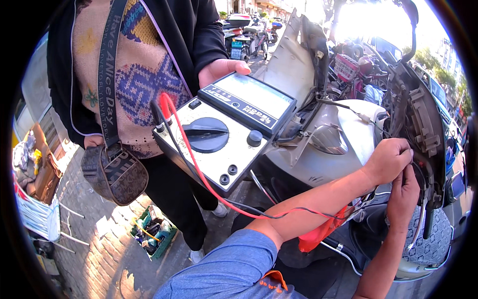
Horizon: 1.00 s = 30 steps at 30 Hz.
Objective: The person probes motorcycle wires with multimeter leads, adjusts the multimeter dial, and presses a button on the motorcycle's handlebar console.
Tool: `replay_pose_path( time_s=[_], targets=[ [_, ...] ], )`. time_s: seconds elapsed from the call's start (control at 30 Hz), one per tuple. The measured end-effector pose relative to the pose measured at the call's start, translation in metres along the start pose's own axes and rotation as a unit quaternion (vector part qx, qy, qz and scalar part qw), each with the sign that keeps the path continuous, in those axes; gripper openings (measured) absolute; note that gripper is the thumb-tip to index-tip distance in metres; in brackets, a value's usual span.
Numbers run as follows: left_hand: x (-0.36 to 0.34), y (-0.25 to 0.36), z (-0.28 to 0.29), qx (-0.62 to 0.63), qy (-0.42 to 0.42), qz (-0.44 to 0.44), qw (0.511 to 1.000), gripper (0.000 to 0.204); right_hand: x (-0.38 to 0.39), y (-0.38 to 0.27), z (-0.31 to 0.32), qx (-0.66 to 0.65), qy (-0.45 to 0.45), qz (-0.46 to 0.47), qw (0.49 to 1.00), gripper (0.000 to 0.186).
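Observation:
My left hand (391, 160) and my right hand (404, 197) meet beside the opened front of a white scooter (356, 142). Both have their fingers pinched together, the left above the right. Whatever lies between the fingertips is too small or hidden to name. Dark wiring (422, 167) runs close by. A co-worker's hand (219, 70) steadies an analog multimeter (209, 159), with a white face and black dial, above my left arm. Its red test lead (199, 172) and a black one pass across my left forearm toward wires near my wrists.
Removed panels (294, 55) and loose cables surround the scooter's front. A patterned seat (432, 236) is at lower right, with a red cloth or bag (321, 235) under my left forearm. A green crate of tools (153, 233) stands on the paving. The other person, with a small handbag (115, 172), stands at left.

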<state>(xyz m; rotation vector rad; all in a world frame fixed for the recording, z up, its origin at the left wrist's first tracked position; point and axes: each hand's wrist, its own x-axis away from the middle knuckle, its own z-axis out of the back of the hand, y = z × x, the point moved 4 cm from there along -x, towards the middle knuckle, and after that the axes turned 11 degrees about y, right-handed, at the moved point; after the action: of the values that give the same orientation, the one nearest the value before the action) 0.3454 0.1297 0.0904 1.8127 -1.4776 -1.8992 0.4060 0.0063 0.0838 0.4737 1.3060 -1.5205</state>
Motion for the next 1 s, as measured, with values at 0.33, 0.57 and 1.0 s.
replay_pose_path(
  time_s=[0.33,0.57,1.0],
  targets=[
    [0.002,-0.010,-0.007,0.110,0.002,-0.050,0.993,0.029,-0.017,-0.153,0.024,-0.030,0.009,0.188,0.982,0.016],
    [0.020,0.037,-0.019,0.011,0.057,0.066,0.996,0.033,-0.023,-0.294,-0.017,-0.242,-0.144,0.286,0.916,0.010],
    [0.022,0.047,-0.008,-0.023,0.042,0.033,0.998,0.034,-0.020,-0.316,-0.103,-0.142,-0.263,0.408,0.863,0.020]
  ],
)
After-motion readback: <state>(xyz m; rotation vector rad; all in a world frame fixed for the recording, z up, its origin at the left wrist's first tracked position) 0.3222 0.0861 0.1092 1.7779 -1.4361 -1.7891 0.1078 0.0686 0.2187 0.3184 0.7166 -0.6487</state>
